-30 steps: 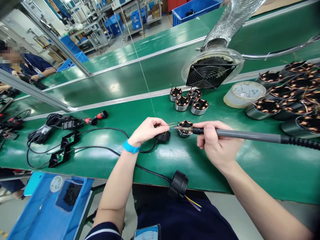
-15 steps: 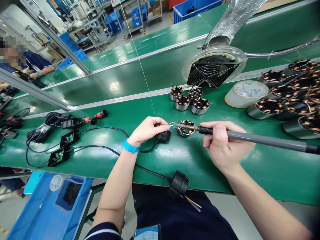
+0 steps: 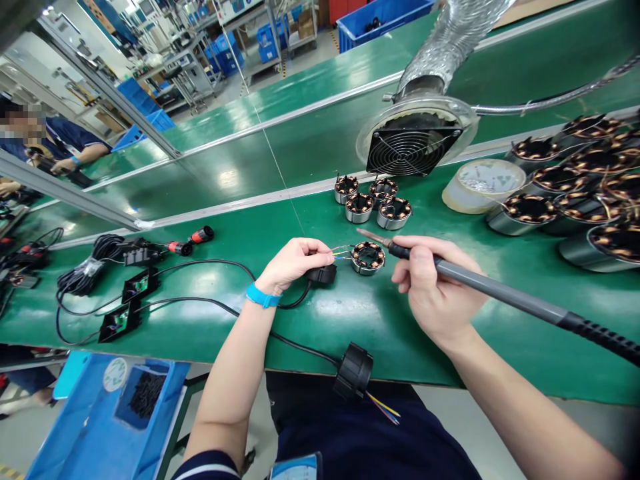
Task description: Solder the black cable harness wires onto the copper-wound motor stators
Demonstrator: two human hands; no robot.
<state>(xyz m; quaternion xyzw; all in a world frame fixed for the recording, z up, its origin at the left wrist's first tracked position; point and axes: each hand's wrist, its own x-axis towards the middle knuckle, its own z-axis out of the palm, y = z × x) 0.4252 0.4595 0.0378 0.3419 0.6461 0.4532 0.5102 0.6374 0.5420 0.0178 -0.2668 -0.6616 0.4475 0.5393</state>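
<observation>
Thin coloured wires (image 3: 341, 253) are pinched between the thumb and fingers of my left hand (image 3: 303, 259). They run toward a motor stator (image 3: 368, 259) with copper windings that lies on the green bench. Just under my left fingertips sits a black round housing (image 3: 323, 274) on a black cable. My right hand (image 3: 440, 283) is closed round a soldering iron (image 3: 480, 283), pen-like. Its tip points left, above the stator's far rim and apart from it. A second black housing (image 3: 354, 370), with several coloured wires coming out, rests at the bench's front edge.
Several stators (image 3: 395, 213) stand behind, more (image 3: 525, 212) at right by a translucent tub (image 3: 483, 185). A fume extractor (image 3: 415, 150) hangs above. Coiled cable (image 3: 87, 273) and open boxes with circuit boards (image 3: 120, 320) lie left. A blue cart (image 3: 75, 427) stands below. Another person works far left.
My right hand has lifted the soldering iron's tip off the wires at the stator, up and to the left. My left hand keeps its pinch on the wires. The whole view has shifted slightly.
</observation>
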